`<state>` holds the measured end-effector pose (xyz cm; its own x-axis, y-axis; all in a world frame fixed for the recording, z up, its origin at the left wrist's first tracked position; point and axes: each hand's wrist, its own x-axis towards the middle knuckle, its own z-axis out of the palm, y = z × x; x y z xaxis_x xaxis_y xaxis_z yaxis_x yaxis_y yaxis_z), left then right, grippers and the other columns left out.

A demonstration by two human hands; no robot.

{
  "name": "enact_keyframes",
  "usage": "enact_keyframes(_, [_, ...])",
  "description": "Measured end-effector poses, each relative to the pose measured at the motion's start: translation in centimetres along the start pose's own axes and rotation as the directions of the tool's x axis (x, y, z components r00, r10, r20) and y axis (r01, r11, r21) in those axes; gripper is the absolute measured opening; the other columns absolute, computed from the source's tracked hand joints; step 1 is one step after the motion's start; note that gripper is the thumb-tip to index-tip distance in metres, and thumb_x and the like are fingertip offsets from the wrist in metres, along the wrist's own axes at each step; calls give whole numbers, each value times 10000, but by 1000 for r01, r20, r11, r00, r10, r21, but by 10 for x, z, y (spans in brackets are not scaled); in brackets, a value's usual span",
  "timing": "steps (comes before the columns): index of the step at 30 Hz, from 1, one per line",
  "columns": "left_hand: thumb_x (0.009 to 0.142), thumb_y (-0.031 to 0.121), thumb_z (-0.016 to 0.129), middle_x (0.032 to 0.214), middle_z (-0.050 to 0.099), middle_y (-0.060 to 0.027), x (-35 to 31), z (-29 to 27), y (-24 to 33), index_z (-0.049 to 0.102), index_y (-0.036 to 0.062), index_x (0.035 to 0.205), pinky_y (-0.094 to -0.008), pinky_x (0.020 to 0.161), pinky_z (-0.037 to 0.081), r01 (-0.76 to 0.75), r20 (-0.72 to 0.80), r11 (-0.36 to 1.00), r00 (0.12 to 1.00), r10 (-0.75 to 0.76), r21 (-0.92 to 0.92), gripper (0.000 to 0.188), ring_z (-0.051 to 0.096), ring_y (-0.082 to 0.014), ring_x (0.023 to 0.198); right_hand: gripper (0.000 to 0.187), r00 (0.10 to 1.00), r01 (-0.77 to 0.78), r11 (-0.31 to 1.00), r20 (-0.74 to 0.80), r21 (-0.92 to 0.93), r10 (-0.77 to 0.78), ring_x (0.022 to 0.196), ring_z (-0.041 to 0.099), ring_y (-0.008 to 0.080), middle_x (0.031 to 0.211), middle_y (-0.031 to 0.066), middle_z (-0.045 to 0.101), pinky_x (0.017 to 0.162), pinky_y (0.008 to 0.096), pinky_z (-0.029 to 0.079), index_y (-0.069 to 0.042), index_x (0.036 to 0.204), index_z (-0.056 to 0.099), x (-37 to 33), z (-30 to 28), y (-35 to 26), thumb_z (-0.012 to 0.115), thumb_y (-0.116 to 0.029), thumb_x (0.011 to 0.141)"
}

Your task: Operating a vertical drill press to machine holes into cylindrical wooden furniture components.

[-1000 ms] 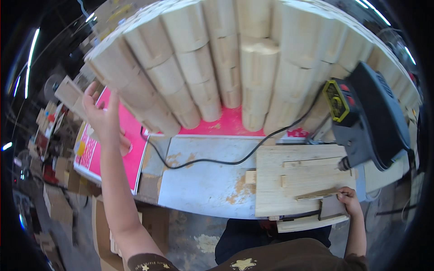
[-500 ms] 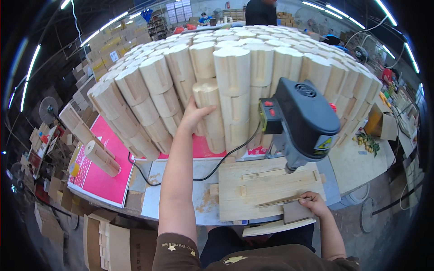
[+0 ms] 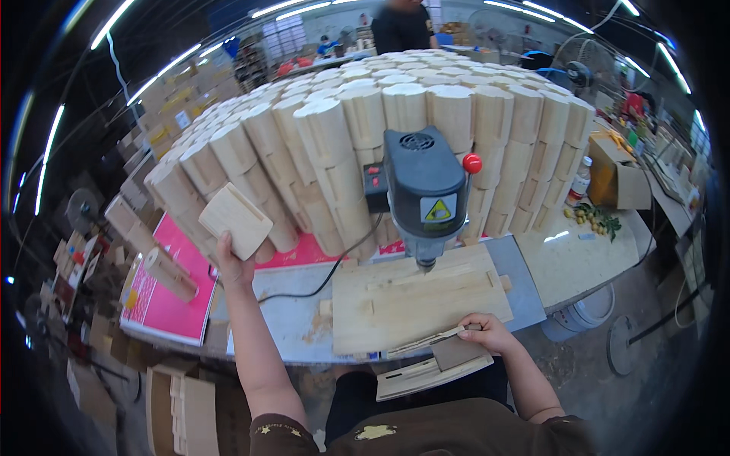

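My left hand (image 3: 234, 266) is raised at the left, closed round the lower edge of a pale wooden block (image 3: 237, 220) with a broad, smooth face. Low at the right, my right hand (image 3: 487, 333) pinches a flat brown piece (image 3: 460, 353) and the end of a thin wooden strip (image 3: 424, 343). Just under these lies a slightly curved wooden slat (image 3: 433, 378) with a slot, over my lap. A bench drill press (image 3: 426, 182) stands ahead, its chuck above a wooden work board (image 3: 418, 300).
Behind the drill, stacked wooden cylinders (image 3: 327, 137) form a tall wall. A black cable (image 3: 319, 285) crosses the table. More wooden cylinders (image 3: 170, 273) stand on a pink sheet (image 3: 182, 311) at the left. A bottle (image 3: 580, 182) and a fruit bunch (image 3: 593, 220) are at the right.
My left hand has left the wall of cylinders and moved left, now holding up the wooden block. The right hand keeps its hold low down. The whole view has shifted.
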<state>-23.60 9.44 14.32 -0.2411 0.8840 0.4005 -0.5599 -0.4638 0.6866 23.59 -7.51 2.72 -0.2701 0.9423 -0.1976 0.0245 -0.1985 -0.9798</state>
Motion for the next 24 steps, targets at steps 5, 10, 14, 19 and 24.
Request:
enact_keyframes(5, [676, 182, 656, 1158, 534, -128, -83, 46, 47, 418, -7, 1243, -351, 893, 440, 110, 92, 862, 980, -178, 495, 643, 550, -236, 1033, 182, 961, 273, 953, 68, -128, -266, 823, 550, 104, 864, 27, 610, 738, 249, 434, -1, 914, 621, -34, -1, -53, 664, -87, 760])
enact_keyframes(10, [547, 267, 761, 1049, 580, -136, -133, 119, 47, 482, 4, 1173, -337, 846, 439, -8, 261, 474, 844, -469, 880, 734, 567, -231, 975, 194, 837, 510, 801, -33, -314, -546, 888, 532, 157, 899, 62, 573, 800, 264, 408, 12, 921, 591, -28, -22, -80, 626, -46, 739])
enact_keyframes(14, [496, 328, 752, 940, 613, -173, -143, 137, 23, 523, -5, 1110, -327, 805, 451, -181, 355, 314, 629, -691, 932, 735, 598, -263, 898, 222, 843, 472, 792, -64, -388, -534, 910, 514, 147, 926, 51, 555, 816, 258, 397, 3, 973, 566, -20, -21, -80, 616, -42, 762])
enact_keyframes(19, [486, 326, 762, 982, 600, -124, -141, 139, -10, 521, 5, 1125, -308, 830, 433, -187, 338, 283, 477, -811, 941, 754, 574, -228, 897, 265, 844, 522, 845, -72, -117, -531, 947, 512, 163, 979, 66, 566, 846, 284, 384, -17, 998, 571, -21, -33, -50, 641, -192, 812])
enact_keyframes(24, [491, 319, 770, 972, 608, -119, -136, 139, -28, 534, 5, 1123, -295, 814, 435, -116, 262, 238, 286, -922, 964, 745, 576, -205, 884, 268, 876, 478, 876, -33, -61, -481, 938, 510, 157, 979, 65, 564, 835, 280, 385, -24, 1008, 570, -26, -41, -34, 641, -196, 815])
